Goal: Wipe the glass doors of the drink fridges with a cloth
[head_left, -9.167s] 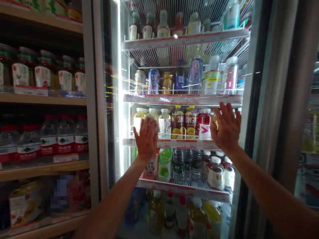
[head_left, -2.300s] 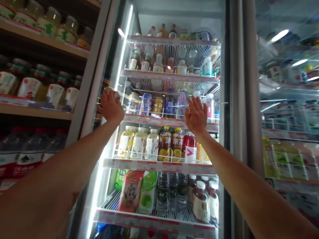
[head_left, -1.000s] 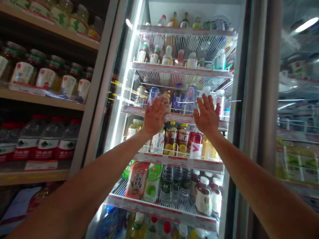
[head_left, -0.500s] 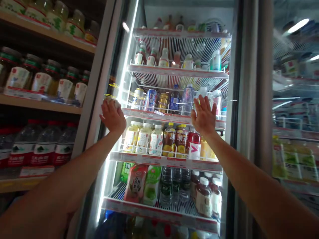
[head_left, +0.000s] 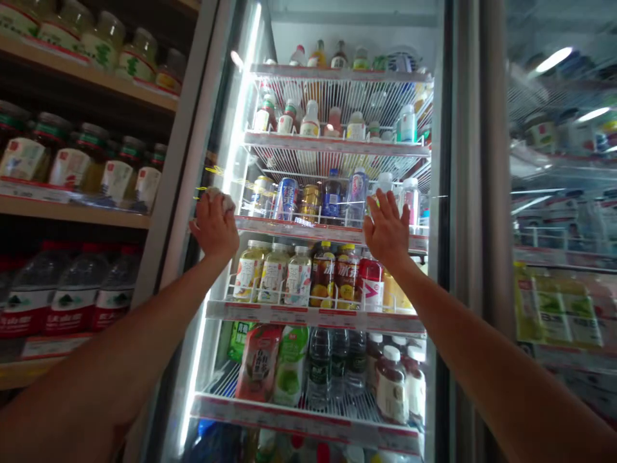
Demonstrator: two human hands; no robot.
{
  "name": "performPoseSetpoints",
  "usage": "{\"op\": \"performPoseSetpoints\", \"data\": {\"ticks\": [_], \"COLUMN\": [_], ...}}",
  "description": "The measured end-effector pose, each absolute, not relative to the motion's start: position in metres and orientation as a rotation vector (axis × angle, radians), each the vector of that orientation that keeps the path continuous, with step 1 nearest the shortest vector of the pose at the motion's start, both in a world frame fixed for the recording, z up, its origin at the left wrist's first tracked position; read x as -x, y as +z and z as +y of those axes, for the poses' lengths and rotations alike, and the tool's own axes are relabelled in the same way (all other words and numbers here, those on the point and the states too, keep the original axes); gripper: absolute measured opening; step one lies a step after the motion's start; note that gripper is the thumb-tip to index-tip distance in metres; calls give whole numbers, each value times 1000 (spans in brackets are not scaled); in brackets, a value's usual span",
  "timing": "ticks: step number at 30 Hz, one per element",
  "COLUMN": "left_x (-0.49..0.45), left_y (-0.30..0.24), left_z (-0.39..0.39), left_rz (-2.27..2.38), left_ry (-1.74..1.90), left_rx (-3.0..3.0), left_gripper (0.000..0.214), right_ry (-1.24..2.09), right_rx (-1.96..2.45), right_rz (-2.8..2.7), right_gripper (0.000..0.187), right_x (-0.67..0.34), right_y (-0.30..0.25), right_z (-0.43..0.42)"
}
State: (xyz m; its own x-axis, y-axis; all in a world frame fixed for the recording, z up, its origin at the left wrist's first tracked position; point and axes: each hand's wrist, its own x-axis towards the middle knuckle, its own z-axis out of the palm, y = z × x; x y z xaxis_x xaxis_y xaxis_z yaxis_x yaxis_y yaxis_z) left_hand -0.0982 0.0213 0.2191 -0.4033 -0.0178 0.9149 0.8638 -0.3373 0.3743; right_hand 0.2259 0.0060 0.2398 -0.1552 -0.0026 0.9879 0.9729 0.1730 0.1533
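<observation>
A glass-doored drinks fridge (head_left: 332, 146) stands in front of me. My left hand (head_left: 215, 228) is raised at the left side of its door, with a crumpled whitish cloth (head_left: 222, 198) under its fingers, pressed towards the glass. Most of the cloth is hidden by the hand. My right hand (head_left: 388, 231) lies against the right part of the door with fingers stretched out, holding nothing. Behind the glass near it are a red-drink bottle (head_left: 371, 283) and a purple-labelled bottle (head_left: 357, 193).
Wooden shelves (head_left: 72, 209) at the left hold several bottled drinks. A metal post (head_left: 475, 161) divides this door from another fridge section on the right, where yellow bottles (head_left: 549, 308) show through glass. A bright light strip (head_left: 231, 161) runs up the door's left side.
The whole view has shifted slightly, moving the shelves and both hands a little left. Both hands stay in about the same place on the door; the cloth is still under the left.
</observation>
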Motion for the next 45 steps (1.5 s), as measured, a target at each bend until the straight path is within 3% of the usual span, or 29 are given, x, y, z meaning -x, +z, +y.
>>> {"op": "performPoseSetpoints", "data": {"ticks": [10, 17, 25, 29, 35, 40, 45], "left_x": [-11, 44, -61, -55, 17, 24, 18], "left_y": [187, 224, 212, 218, 197, 189, 188], "left_z": [8, 15, 14, 17, 31, 32, 31], "left_rz": [-911, -1252, -901, -898, -766, -806, -816], "left_ry": [-1297, -1831, -1479, -1413, -1202, -1171, -1186], "left_rx": [1685, 1252, 1665, 1735, 1661, 1606, 1623], "left_gripper": [41, 50, 53, 55, 94, 90, 88], "right_ry": [-1143, -1158, -1131, -1027, -1094, -1192, -1076], "right_rx": [980, 1011, 727, 648, 854, 871, 902], "right_rz": [-1427, -1419, -1567, -1697, -1611, -1525, -1105], "right_gripper": [48, 49, 54, 54, 48, 47, 46], "right_x": [-227, -228, -207, -168, -135, -206, -307], "right_y": [239, 241, 226, 217, 221, 221, 232], "right_z": [6, 8, -2, -4, 3, 3, 6]}}
